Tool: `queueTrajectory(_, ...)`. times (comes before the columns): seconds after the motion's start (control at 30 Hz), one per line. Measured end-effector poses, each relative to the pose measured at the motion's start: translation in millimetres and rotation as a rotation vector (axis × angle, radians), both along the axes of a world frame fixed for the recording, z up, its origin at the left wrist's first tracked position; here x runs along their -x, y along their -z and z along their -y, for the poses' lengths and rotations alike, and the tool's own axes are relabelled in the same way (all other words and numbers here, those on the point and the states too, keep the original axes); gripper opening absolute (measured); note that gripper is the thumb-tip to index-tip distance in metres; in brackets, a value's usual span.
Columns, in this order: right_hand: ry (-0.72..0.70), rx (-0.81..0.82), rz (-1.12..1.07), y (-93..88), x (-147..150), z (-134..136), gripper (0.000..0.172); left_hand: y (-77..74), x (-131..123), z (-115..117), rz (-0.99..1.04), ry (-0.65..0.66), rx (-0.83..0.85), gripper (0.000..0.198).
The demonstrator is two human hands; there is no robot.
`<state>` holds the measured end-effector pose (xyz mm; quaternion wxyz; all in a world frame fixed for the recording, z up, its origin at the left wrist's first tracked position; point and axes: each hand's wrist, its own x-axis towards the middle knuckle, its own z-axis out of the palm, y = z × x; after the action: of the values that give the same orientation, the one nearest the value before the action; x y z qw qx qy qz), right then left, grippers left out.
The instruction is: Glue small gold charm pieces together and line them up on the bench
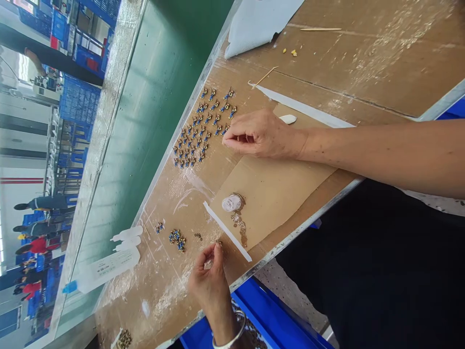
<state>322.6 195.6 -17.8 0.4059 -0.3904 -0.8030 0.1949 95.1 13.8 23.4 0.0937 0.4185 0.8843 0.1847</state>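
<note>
My right hand, in the upper middle of the picture, has its fingers pinched at the edge of rows of small blue-and-gold figurines. What lies in that pinch, if anything, is hidden. Lower down, my left hand, with a bracelet at the wrist, pinches a tiny dark bronze-coloured piece between thumb and forefinger. Between the hands a small round pot of white paste stands on a brown paper sheet. A heap of blue-and-gold pieces and a few tiny brown pieces lie close to my left hand.
White bottles lie along the board's far edge beside a green surface. A light cloth, a thin stick and white tape strips are at the top. A blue bin stands below the edge. People work in the background.
</note>
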Motion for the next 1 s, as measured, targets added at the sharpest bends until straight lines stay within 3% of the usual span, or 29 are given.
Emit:
queueTrajectory(0.1,0.01,0.025,0.02,-1.0,0.0,-0.7,0.021,-3.9,-4.2,-3.8,-0.015,-0.025,0.109,0.024)
queueTrajectory(0.43,0.014,-0.036,-0.01,0.3,-0.1,0.7,0.022,-6.5,-9.5,-5.9,-0.111,0.03,0.167,0.017)
queueTrajectory(0.53,0.026,-0.077,-0.095,2.9,0.3,0.2,0.023,-10.2,-10.6,1.2,0.02,-0.036,0.019,0.019)
queueTrajectory(0.63,0.045,-0.086,-0.221,0.1,-1.4,0.8,0.022,-8.6,-8.8,15.3,0.222,-0.196,-0.286,0.024)
queueTrajectory(0.7,0.07,-0.085,-0.307,-7.9,-3.0,5.8,0.021,-2.4,-7.5,26.1,0.426,-0.249,-0.483,0.026)
queueTrajectory(0.77,0.072,-0.108,-0.384,-20.4,-3.4,18.9,0.02,6.2,-9.4,35.3,0.675,-0.223,-0.634,0.026)
queueTrajectory(0.87,-0.154,-0.165,-0.412,-40.3,0.1,54.3,0.019,15.2,-23.8,42.9,0.96,-0.13,-0.764,0.023)
queueTrajectory(0.93,-0.393,-0.183,-0.359,-49.3,4.3,82.3,0.021,14.8,-39.6,44.6,1.062,-0.072,-0.797,0.02)
queueTrajectory(1.0,-0.491,-0.119,-0.288,-53.9,7.8,105.9,0.023,10.2,-55.2,45.2,1.123,-0.008,-0.808,0.017)
